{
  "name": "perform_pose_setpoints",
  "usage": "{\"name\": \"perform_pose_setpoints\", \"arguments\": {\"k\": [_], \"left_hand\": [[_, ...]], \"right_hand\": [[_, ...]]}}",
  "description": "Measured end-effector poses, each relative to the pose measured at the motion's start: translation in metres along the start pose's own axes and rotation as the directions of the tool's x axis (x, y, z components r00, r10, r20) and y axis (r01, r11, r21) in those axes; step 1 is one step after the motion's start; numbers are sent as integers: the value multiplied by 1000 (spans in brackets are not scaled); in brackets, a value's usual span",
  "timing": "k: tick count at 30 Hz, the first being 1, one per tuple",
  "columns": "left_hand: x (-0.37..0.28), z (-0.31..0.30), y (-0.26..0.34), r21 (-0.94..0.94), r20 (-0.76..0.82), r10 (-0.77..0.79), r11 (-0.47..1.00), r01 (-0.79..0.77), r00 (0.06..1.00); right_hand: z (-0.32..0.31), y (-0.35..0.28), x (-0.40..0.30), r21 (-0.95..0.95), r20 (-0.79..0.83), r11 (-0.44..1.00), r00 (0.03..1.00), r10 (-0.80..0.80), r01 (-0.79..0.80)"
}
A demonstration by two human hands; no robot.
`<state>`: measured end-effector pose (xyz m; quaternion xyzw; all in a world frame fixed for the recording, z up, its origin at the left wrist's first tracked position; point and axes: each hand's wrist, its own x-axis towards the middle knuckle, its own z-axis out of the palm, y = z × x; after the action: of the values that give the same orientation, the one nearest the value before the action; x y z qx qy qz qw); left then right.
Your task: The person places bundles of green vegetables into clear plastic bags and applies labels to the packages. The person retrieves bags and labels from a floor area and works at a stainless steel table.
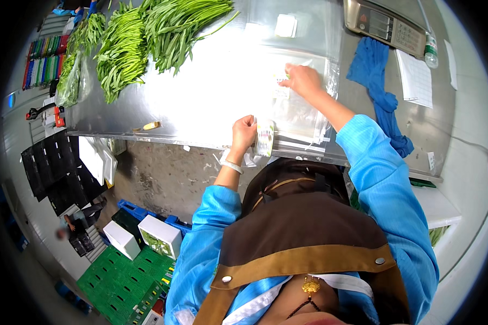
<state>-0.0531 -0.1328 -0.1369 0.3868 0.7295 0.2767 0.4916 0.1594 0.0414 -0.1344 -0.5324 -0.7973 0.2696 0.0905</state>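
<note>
My left hand (244,134) is closed at the table's front edge, with a printed label stack (264,140) held at its fingers. The labels hang slightly over the edge. My right hand (303,81) is over a pile of clear flat plastic bags (305,109), thumb and forefinger at a printed label (281,88) on the top bag. Whether these fingers pinch the label or press it is unclear. Bundles of leafy green stems (124,53) and a second bundle (179,32) lie at the far left. Small white cards (286,25) lie beyond the bags.
A digital scale (384,26) stands at the back right, near a blue cloth (376,81), paper sheets (417,77) and a plastic bottle (431,50). Bagged greens (70,81) rest at the left end. Green crates (118,276) and white boxes (160,235) occupy the floor; a person (79,223) is farther off.
</note>
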Motion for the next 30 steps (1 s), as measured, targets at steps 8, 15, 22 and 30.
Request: {"name": "perform_pose_setpoints", "arguments": {"k": [8,15,22,30], "left_hand": [[7,8,-23,-31,-78,65,997,-68,995],[-9,-4,30,-294,32,71,954,-58,997],[-24,-21,63,-221,132,132,970,-101,982],[-22,2,81,-280,144,168,952,-123,975]], "right_hand": [[-18,26,-84,26,213,808,786,-580,589],[7,43,-70,257,208,916,908,-364,308],[-72,88,10,896,-209,434,773,599,-94],[-32,-31,-65,614,322,785,935,-147,-88]]}}
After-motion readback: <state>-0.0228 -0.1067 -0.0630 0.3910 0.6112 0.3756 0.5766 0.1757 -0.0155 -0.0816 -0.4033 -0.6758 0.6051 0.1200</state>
